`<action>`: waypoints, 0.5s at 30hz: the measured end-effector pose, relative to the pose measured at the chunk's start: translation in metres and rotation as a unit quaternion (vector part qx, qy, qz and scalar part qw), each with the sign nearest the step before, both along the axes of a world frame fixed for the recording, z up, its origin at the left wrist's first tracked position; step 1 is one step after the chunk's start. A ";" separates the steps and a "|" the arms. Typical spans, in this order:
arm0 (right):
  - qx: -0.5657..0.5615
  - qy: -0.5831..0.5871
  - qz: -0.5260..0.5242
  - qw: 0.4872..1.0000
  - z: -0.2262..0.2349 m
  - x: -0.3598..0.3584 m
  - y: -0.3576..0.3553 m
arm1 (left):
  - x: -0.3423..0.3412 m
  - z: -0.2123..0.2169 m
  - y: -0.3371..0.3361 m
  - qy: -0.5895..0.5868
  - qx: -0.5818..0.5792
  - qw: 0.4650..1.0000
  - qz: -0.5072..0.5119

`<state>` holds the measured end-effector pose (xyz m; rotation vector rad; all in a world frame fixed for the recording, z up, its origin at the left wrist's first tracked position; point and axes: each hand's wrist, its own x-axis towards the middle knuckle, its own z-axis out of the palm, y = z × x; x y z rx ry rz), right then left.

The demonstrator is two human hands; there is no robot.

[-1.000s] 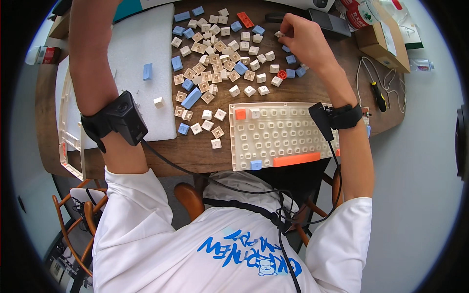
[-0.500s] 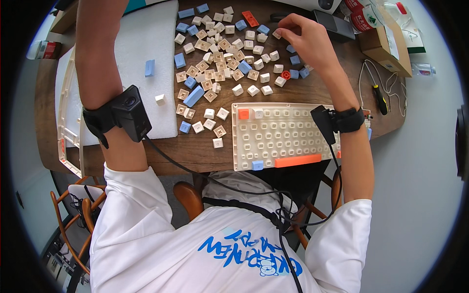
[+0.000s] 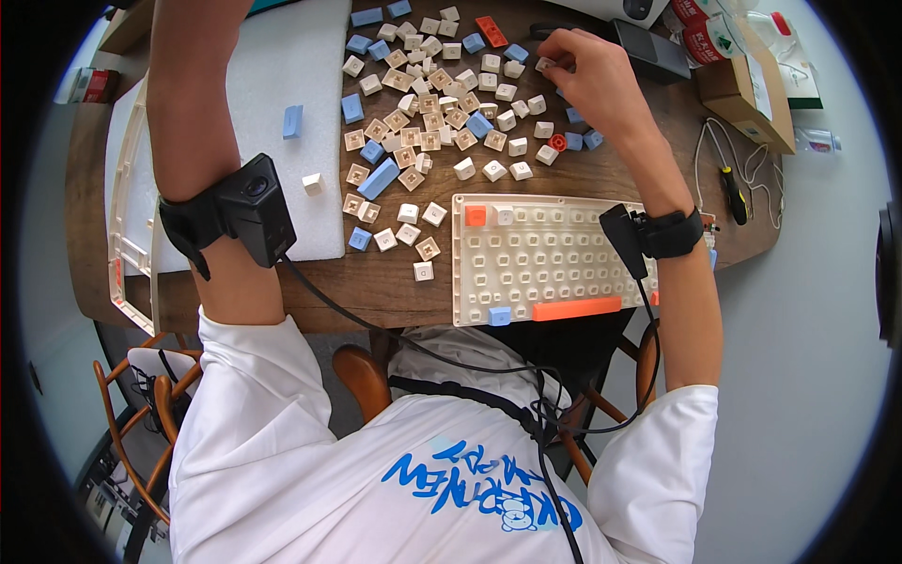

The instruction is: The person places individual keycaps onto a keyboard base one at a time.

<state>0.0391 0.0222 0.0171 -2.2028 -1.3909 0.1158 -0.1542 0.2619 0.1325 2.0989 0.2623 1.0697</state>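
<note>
At the far right edge of a loose pile of keycaps (image 3: 430, 121), my right hand (image 3: 590, 80) pinches a small white keycap (image 3: 545, 64) between thumb and fingers. My left forearm reaches up past the top edge, and the left hand is out of the picture. Nearer to me lies a cream keyboard (image 3: 526, 258), its rows mostly bare switches. On it sit an orange keycap (image 3: 475, 216) and a white keycap (image 3: 505, 215) at the far left corner, a blue keycap (image 3: 499, 317) and a long orange spacebar (image 3: 577, 308) along the near edge. My right wrist overlaps its right end.
A white foam sheet (image 3: 310, 222) on the left carries a blue keycap (image 3: 293, 121) and a white one (image 3: 313, 184). Beside it lies a cream frame (image 3: 117, 226). To the right are a screwdriver (image 3: 733, 193), a white cable (image 3: 775, 193), a cardboard box (image 3: 749, 105) and bottles (image 3: 709, 42).
The whole view has shifted slightly. My right hand keeps its pinch on the white keycap in nearly the same spot beside the pile.
</note>
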 end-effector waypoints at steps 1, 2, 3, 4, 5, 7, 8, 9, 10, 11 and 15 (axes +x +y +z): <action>0.006 -0.027 0.003 1.000 0.000 -0.001 0.000 | 0.000 0.000 -0.001 0.000 0.000 1.000 0.001; 0.012 -0.054 0.006 0.998 0.000 -0.002 0.000 | 0.000 0.000 -0.002 -0.006 0.005 1.000 0.009; 0.012 -0.054 0.007 0.998 0.000 -0.003 0.000 | -0.001 0.000 -0.003 -0.009 0.007 1.000 0.015; 0.008 -0.069 0.005 0.998 0.000 -0.004 -0.001 | -0.002 0.000 -0.004 -0.012 0.009 1.000 0.019; 0.004 -0.083 0.003 0.997 0.000 -0.005 -0.002 | -0.002 0.002 -0.005 -0.004 0.014 1.000 0.025; 0.000 -0.073 0.016 0.997 0.003 -0.005 -0.007 | -0.001 0.003 -0.004 0.004 0.019 0.999 0.031; -0.005 -0.064 0.027 0.998 0.005 -0.006 -0.009 | -0.001 0.003 -0.003 0.003 0.022 0.999 0.025; -0.006 -0.064 0.028 0.998 0.006 -0.006 -0.010 | -0.002 0.003 -0.003 0.001 0.025 1.000 0.019; -0.006 -0.046 0.030 0.998 0.007 -0.006 -0.012 | -0.001 0.002 -0.002 0.001 0.025 1.000 0.019; -0.005 -0.028 0.033 0.999 0.008 -0.007 -0.013 | 0.000 0.001 -0.002 -0.008 0.027 0.999 0.019; -0.031 -0.009 0.025 0.999 0.010 -0.007 -0.015 | 0.000 0.001 -0.003 -0.009 0.031 0.999 0.029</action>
